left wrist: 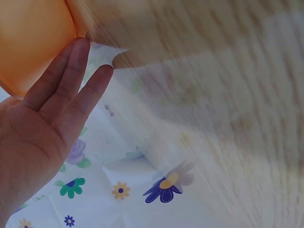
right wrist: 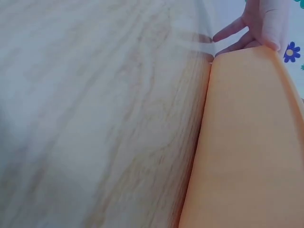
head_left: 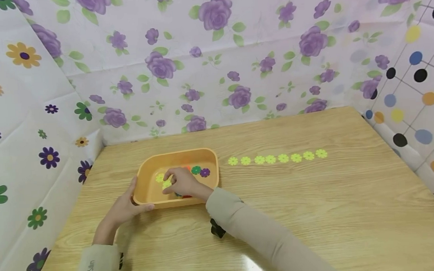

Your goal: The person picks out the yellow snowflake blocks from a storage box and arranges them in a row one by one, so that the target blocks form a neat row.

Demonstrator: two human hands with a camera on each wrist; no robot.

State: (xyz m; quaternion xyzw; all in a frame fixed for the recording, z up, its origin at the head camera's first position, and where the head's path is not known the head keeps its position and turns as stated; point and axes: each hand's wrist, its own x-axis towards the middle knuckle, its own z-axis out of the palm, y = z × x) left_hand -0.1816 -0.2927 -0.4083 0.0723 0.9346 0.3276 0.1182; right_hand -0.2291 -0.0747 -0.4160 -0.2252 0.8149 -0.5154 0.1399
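My left hand [head_left: 123, 206] rests at the front left corner of an orange plastic bin [head_left: 142, 192], thumb along the front rim and fingers at the left side. In the left wrist view those fingers [left wrist: 71, 71] look mostly straight, with tips against or close by the bin wall. My right hand [head_left: 183, 182] reaches over the front rim into the bin. Its thumb and index finger are apart, with a yellow-green flower piece [head_left: 166, 184] between them; another yellow-green flower piece [head_left: 160, 177] lies beside it. Green [head_left: 196, 169] and purple flower pieces [head_left: 205, 172] lie farther right; red and blue pieces are partly hidden.
A row of several yellow-green flower pieces [head_left: 270, 159] lies on the wood-grain table [head_left: 316, 204], right of the bin. A floral-print sheet [head_left: 217, 70] hangs behind the table, with patterned sheets at both sides. Black straps [head_left: 217, 228] show at the wrists.
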